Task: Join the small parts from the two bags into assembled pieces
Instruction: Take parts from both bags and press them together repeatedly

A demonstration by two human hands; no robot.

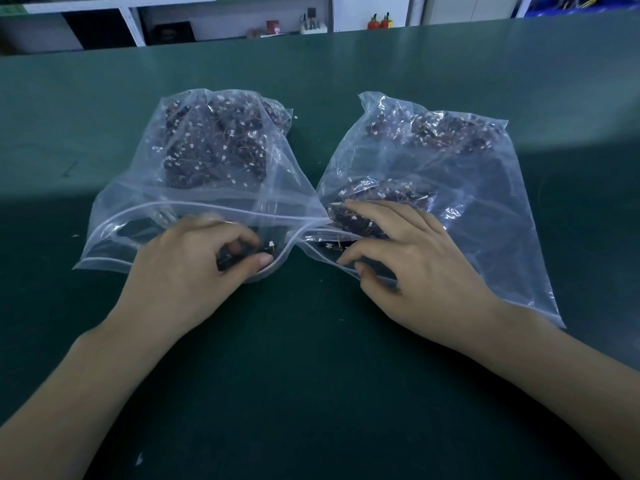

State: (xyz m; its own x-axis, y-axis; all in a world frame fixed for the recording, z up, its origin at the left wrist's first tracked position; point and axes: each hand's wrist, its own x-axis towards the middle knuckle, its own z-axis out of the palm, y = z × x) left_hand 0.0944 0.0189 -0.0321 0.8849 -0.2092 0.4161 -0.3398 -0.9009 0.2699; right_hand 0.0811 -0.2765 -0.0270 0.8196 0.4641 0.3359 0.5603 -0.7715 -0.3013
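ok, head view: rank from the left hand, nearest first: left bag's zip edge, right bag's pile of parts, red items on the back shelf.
1. Left bag's zip edge: right at the left hand, which reaches into that bag's mouth.
2. Right bag's pile of parts: across the table, to the right and further back.
3. Red items: on the back shelf, beyond the table's far edge.

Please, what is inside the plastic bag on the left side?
The left bag holds a heap of small dark parts with thin wires and white connectors. The left hand pinches one dark part at its open mouth. Parts beneath the heap are hidden.
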